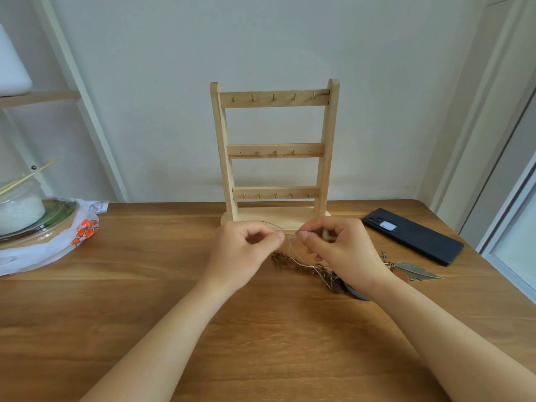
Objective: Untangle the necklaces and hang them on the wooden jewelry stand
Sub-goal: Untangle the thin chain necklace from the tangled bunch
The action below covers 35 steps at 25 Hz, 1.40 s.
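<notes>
Just before the wooden jewelry stand [275, 152], left hand [246, 248] and right hand [338, 246] pinch a thin chain [293, 250] — risk: a sharp pull tightens the tangle [301, 266] beneath.

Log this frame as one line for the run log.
phase: untangling | left hand: pinching thin chain | right hand: pinching same chain | tangle: on table | jewelry stand: hooks empty
</notes>
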### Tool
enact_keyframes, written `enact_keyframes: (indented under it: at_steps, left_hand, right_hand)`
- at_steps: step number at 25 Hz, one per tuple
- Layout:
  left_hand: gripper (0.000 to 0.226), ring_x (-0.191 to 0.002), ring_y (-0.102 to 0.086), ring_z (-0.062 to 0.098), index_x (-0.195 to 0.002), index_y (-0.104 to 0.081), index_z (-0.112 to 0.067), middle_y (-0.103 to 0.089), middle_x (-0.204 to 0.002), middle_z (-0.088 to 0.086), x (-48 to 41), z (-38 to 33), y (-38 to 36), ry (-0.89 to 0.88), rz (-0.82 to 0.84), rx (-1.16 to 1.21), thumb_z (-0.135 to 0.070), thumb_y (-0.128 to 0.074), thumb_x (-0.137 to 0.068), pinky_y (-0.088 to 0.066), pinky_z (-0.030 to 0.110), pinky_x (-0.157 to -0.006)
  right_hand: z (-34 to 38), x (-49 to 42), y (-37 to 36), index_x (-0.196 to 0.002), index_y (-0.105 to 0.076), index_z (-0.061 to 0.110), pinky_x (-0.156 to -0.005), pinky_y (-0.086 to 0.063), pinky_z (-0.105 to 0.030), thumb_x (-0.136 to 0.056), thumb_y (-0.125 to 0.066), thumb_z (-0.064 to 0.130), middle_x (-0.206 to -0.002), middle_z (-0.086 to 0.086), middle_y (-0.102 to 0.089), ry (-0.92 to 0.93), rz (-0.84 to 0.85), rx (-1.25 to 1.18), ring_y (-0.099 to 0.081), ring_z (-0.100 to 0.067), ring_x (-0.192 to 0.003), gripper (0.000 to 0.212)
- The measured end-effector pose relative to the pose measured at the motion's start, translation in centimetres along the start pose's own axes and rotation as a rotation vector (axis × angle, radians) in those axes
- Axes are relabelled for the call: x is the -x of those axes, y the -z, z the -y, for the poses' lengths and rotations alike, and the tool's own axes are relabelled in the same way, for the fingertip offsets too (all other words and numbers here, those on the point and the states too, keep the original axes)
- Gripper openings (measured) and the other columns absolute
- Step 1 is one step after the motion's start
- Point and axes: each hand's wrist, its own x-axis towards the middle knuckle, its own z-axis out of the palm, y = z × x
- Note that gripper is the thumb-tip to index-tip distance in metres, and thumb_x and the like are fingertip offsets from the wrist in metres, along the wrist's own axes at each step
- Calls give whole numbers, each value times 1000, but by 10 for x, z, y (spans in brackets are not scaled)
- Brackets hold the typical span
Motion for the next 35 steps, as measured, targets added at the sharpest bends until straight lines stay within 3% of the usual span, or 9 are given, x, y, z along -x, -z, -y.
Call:
enact_keyframes:
  at_steps: [3,7,11,15,18,20,22,32,35]
  left_hand:
    - [13,-85,-74,11,-84,-82,-28,-78,-81,-8,3,3,-8,87,60,21,-40,-78,-80,-58,44,-87]
    - [16,-87,-75,9,-98,-80,-16,-79,-89,-4,4,0,-11,153,19,155,-15,-81,-82,-60,29,-86]
    - [8,-82,-74,11,-89,-80,-15,-78,-82,-1,2,-2,-9,161,2,185,-10,-80,-83,-56,18,-76]
    - [10,-72,-67,12,-78,-79,-16,-74,-73,3,1,0,-9,160,7,192,-7,-77,-82,-53,20,-69]
    - [14,-70,-62,10,-73,-77,-14,-71,-71,5,0,2,-10,200,3,226,-5,-73,-83,-48,17,-64]
    - [15,-72,-62,10,-72,-76,-13,-71,-75,10,-1,2,-10,226,28,210,-5,-70,-83,-47,22,-68]
    - [14,-73,-62,10,-74,-76,-13,-72,-77,10,-1,2,-9,259,106,209,-6,-69,-84,-48,27,-73]
    - [2,-77,-68,11,-82,-79,-13,-76,-83,8,0,6,-7,249,195,217,-11,-79,-83,-55,23,-77]
    - [13,-70,-59,11,-76,-73,-12,-68,-70,0,-1,3,-7,299,210,285,-6,-68,-87,-49,21,-64]
  right_hand:
    - [1,2,-4,-87,-78,22,-69,-62,-45,-89,-75,23,-80,-27,-67,2,-1,-54,-66,-39,-77,4]
    - [2,3,-7,-84,-79,19,-73,-59,-48,-87,-77,27,-77,-24,-68,-55,16,-122,-66,-35,-72,8]
    - [1,3,-6,-86,-75,17,-69,-57,-41,-90,-74,25,-78,-14,-72,-80,60,-80,-62,-16,-63,9]
    - [7,6,-4,-94,-76,21,-48,-39,-16,-90,-74,23,-63,1,-57,0,96,24,-45,-3,-48,4]
    - [5,4,-3,-91,-79,23,-47,-42,-23,-89,-75,27,-58,7,-62,-9,63,46,-50,-11,-45,5]
    - [4,3,-3,-89,-79,22,-52,-41,-18,-91,-74,26,-56,13,-59,-25,40,38,-48,-4,-49,7]
    - [5,4,-4,-90,-77,15,-45,-37,-11,-93,-70,23,-51,16,-53,-52,53,32,-47,-1,-44,11]
    - [12,6,-5,-90,-73,13,-42,-35,-11,-96,-67,24,-48,16,-49,-65,108,10,-44,-1,-40,14]
    - [11,7,-4,-92,-74,15,-43,-36,-12,-94,-69,24,-50,14,-52,-56,150,28,-45,-1,-41,11]
